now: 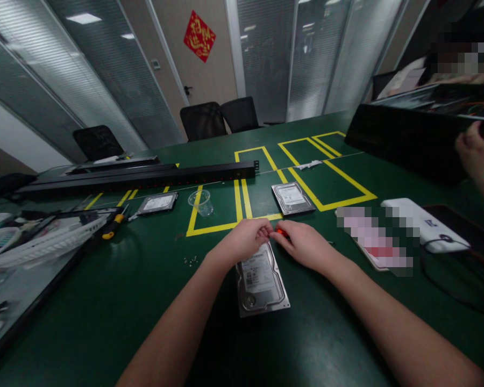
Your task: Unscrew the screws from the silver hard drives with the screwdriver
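A silver hard drive (262,279) lies label-up on the green table in front of me. My left hand (250,237) is over its far end, fingers curled together; what they pinch, if anything, is too small to make out. Close beside it, my right hand (302,242) is closed around a screwdriver (281,232) with an orange-red handle. Its thin shaft seems to point right, mostly hidden under the hand. Small screws (191,262) lie scattered left of the drive. Beyond my hands sit a second hard drive (293,198) and a clear plastic cup (201,203).
Another drive (158,203) and a yellow-black screwdriver (113,227) lie left, near a tray with white baskets (44,244). Long black rails (145,180) cross behind. At right are a phone (371,236), a white power bank (423,223) and another person's hand (482,156) at a black case (403,137).
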